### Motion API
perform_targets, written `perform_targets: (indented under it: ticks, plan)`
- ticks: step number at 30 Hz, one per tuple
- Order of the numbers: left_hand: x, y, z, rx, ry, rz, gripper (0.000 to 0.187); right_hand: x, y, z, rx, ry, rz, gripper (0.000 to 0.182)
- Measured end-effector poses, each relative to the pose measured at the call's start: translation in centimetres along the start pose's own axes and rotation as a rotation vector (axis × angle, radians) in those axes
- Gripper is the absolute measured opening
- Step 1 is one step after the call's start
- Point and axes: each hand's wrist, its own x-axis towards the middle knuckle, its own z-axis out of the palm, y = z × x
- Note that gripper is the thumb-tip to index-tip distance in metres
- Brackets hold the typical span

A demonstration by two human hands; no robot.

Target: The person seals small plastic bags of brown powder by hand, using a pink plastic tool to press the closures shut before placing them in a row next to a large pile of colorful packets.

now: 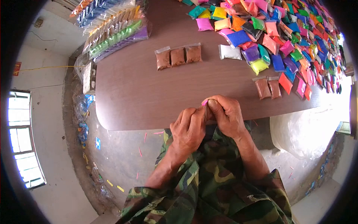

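Observation:
My left hand (188, 128) and my right hand (228, 115) meet at the table's near edge, fingers closed together. A small pink piece (204, 102) pokes out at the pinched thumb and forefinger of my right hand. The curled fingers of my left hand press close against it; whatever they grip is hidden. Beyond my hands, a row of three small brown packets (178, 56) lies on the table. Two more brown packets (267, 88) lie to the right, near the front edge.
A large heap of colourful packets (272, 28) covers the table's (134, 86) right side. Long strips of bagged packets (115, 37) are stacked at the back left. A big whitish plastic bag (302, 132) stands below on the right. Pink strips (140, 151) litter the floor.

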Motion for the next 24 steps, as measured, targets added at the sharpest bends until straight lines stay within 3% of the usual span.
perform_targets:
  ticks: [24]
  plan:
    - [0.0,0.0,2.1,-0.21,0.123,-0.236,0.015,-0.3,0.3,0.1,0.091,0.096,0.07,0.021]
